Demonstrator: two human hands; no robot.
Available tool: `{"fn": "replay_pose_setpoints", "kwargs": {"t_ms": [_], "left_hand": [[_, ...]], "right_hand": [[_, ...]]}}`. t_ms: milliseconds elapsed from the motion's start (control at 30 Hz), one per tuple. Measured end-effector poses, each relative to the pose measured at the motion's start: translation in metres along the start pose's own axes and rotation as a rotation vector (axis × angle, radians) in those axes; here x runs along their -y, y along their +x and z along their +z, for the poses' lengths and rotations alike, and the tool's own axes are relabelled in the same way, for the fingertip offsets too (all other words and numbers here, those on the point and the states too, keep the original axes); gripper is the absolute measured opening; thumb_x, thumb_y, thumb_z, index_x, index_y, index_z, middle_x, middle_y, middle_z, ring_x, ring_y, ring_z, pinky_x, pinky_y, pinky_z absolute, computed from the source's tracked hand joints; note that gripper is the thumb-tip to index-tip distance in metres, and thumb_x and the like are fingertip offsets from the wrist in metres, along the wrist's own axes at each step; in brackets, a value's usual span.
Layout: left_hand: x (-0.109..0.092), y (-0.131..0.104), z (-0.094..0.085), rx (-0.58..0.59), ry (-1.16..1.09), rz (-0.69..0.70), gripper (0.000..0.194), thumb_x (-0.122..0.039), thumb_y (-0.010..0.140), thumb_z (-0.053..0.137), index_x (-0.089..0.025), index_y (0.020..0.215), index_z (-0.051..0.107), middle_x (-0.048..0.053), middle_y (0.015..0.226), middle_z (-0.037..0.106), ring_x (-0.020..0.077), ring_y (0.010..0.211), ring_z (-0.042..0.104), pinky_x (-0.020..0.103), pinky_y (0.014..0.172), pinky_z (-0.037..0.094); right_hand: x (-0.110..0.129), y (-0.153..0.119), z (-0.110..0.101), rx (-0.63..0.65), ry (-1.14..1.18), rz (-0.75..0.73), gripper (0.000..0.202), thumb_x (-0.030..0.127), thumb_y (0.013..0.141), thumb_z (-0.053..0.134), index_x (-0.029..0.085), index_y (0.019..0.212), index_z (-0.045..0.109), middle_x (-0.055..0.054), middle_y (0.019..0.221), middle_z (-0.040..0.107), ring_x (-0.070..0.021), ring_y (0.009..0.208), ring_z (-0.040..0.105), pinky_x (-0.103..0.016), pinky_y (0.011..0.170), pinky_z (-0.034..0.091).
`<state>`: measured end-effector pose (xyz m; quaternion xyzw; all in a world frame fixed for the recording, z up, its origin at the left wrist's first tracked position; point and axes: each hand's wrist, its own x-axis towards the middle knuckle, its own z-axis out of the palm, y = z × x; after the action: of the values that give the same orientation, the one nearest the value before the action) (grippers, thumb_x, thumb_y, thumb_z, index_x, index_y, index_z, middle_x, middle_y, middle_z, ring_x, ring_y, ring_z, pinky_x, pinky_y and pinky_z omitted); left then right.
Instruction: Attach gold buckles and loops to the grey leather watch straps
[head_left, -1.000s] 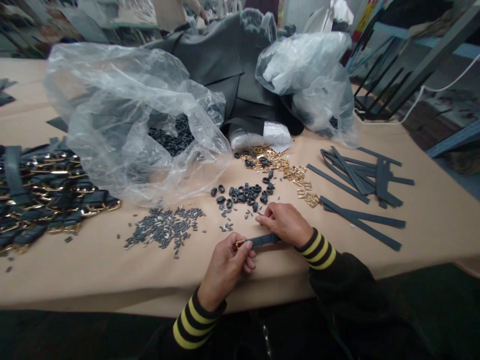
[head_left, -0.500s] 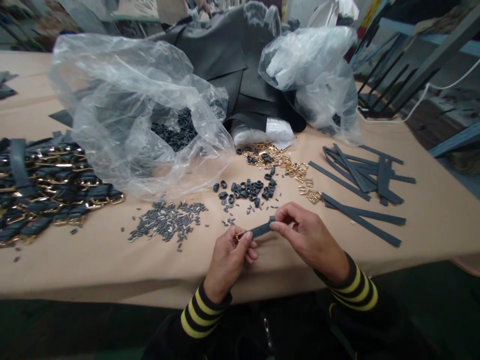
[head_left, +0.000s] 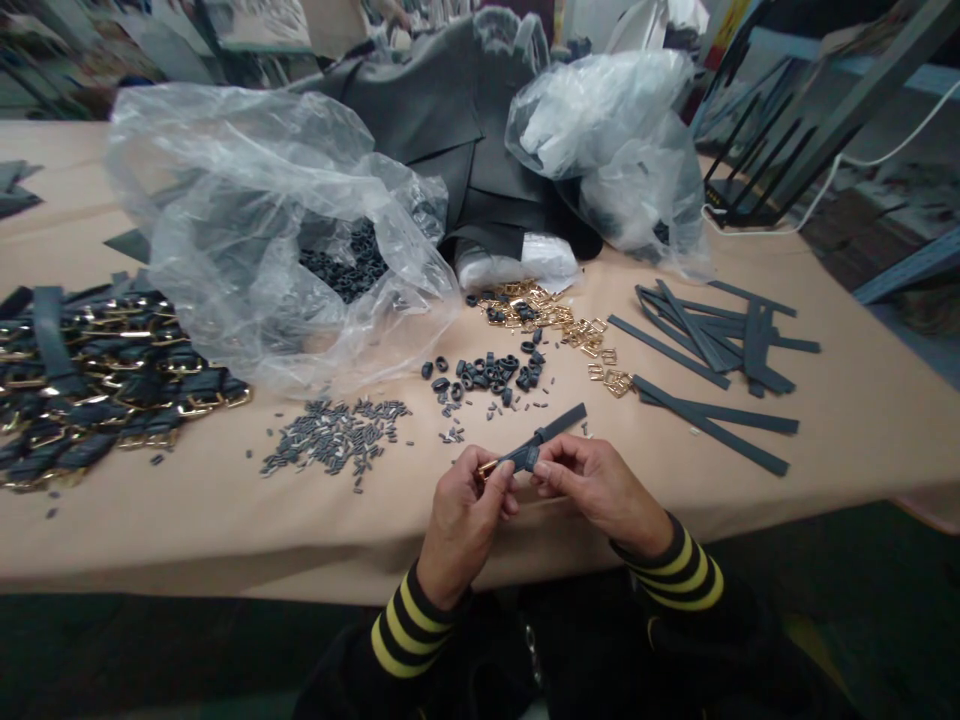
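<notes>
A dark grey strap (head_left: 564,422) with a gold buckle at its left end is between my hands. My left hand (head_left: 466,515) pinches it at the buckle (head_left: 487,468). My right hand (head_left: 604,490) pinches the folded part of the strap near a small loop, while another length points up and to the right beyond the fingers. Just behind my hands lie small dark loops (head_left: 491,375) and loose gold buckles (head_left: 592,335). Small grey metal-like pieces (head_left: 330,440) form a pile to the left.
Finished-looking buckled straps (head_left: 75,390) are heaped at the left. Dark flat strips (head_left: 709,425) lie at the right. A clear plastic bag (head_left: 247,200) holds more dark loops; another bag (head_left: 637,150) stands behind. A black antennaed device (head_left: 739,200) sits at the back right.
My right hand has moved slightly left and down, closer to my left hand. The strap's free length now shows, pointing up and right. The view has shifted slightly.
</notes>
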<state>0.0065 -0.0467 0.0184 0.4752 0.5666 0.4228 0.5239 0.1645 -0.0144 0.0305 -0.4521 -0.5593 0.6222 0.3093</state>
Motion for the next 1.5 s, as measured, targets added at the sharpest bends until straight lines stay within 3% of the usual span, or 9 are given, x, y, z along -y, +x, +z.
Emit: {"fn": "replay_pose_setpoints", "kwargs": {"t_ms": [233, 400, 500, 667, 867, 1100, 1300, 1500], "left_hand": [[-0.004, 0.003, -0.001, 0.104, -0.03, -0.027, 0.019, -0.032, 0.081, 0.052, -0.015, 0.074, 0.048, -0.004, 0.054, 0.055, 0.0056, 0.043, 0.049, 0.016, 0.043, 0.039], [0.001, 0.002, 0.001, 0.164, -0.102, -0.091, 0.021, -0.032, 0.081, 0.053, -0.014, 0.071, 0.048, -0.005, 0.051, 0.054, 0.0048, 0.04, 0.046, 0.016, 0.04, 0.036], [0.002, 0.0, 0.007, 0.117, -0.161, -0.095, 0.02, -0.031, 0.081, 0.053, -0.014, 0.071, 0.048, -0.004, 0.052, 0.056, 0.0049, 0.04, 0.046, 0.016, 0.04, 0.036], [0.001, -0.001, 0.021, 0.002, -0.207, -0.065, 0.018, -0.029, 0.083, 0.049, -0.014, 0.073, 0.049, -0.003, 0.054, 0.058, 0.0062, 0.041, 0.05, 0.017, 0.042, 0.04], [0.005, -0.004, 0.027, -0.037, 0.025, 0.055, 0.023, -0.032, 0.088, 0.038, -0.015, 0.079, 0.052, -0.003, 0.05, 0.054, 0.0097, 0.046, 0.054, 0.021, 0.047, 0.044], [0.003, -0.005, 0.023, -0.043, 0.31, 0.125, 0.024, -0.034, 0.088, 0.038, -0.016, 0.089, 0.054, -0.002, 0.053, 0.055, 0.011, 0.049, 0.056, 0.021, 0.05, 0.043], [-0.002, -0.006, 0.012, 0.157, 0.159, 0.045, 0.018, -0.034, 0.081, 0.051, -0.017, 0.087, 0.052, -0.003, 0.06, 0.056, 0.0089, 0.048, 0.053, 0.019, 0.048, 0.043], [-0.005, -0.005, 0.005, 0.144, 0.167, 0.062, 0.016, -0.032, 0.081, 0.051, -0.016, 0.082, 0.054, -0.004, 0.06, 0.049, 0.0084, 0.053, 0.046, 0.019, 0.05, 0.037]], "right_hand": [[-0.004, 0.0, 0.0, -0.117, 0.112, 0.051, 0.02, 0.032, 0.072, 0.062, 0.013, 0.074, 0.054, 0.0, 0.064, 0.058, -0.0107, 0.06, 0.057, -0.025, 0.059, 0.049], [-0.004, -0.001, 0.0, -0.149, -0.019, -0.005, 0.016, 0.026, 0.074, 0.06, 0.013, 0.082, 0.06, -0.002, 0.068, 0.061, -0.0116, 0.061, 0.057, -0.024, 0.059, 0.047], [-0.005, -0.002, 0.0, -0.157, -0.117, -0.079, 0.013, 0.024, 0.076, 0.058, 0.013, 0.082, 0.062, -0.002, 0.07, 0.063, -0.0123, 0.064, 0.058, -0.025, 0.061, 0.047], [-0.013, -0.002, 0.0, -0.146, -0.032, -0.096, 0.015, 0.026, 0.076, 0.059, 0.014, 0.086, 0.06, -0.003, 0.076, 0.065, -0.0142, 0.069, 0.061, -0.028, 0.068, 0.049], [-0.009, -0.004, 0.002, -0.099, -0.091, -0.084, 0.014, 0.026, 0.075, 0.06, 0.014, 0.084, 0.061, -0.002, 0.071, 0.064, -0.0123, 0.064, 0.058, -0.024, 0.06, 0.046], [0.002, -0.006, 0.007, -0.196, -0.266, -0.062, 0.009, 0.02, 0.075, 0.057, 0.016, 0.083, 0.058, 0.0, 0.072, 0.06, -0.0089, 0.055, 0.053, -0.02, 0.051, 0.042], [0.001, -0.006, -0.003, 0.049, -0.22, -0.089, 0.006, 0.019, 0.078, 0.054, 0.013, 0.079, 0.056, 0.0, 0.066, 0.056, -0.0098, 0.058, 0.052, -0.02, 0.053, 0.041], [0.017, -0.011, -0.008, 0.118, -0.388, -0.218, 0.021, 0.018, 0.086, 0.043, 0.015, 0.094, 0.062, -0.003, 0.081, 0.062, -0.0096, 0.059, 0.055, -0.022, 0.058, 0.045]]}}
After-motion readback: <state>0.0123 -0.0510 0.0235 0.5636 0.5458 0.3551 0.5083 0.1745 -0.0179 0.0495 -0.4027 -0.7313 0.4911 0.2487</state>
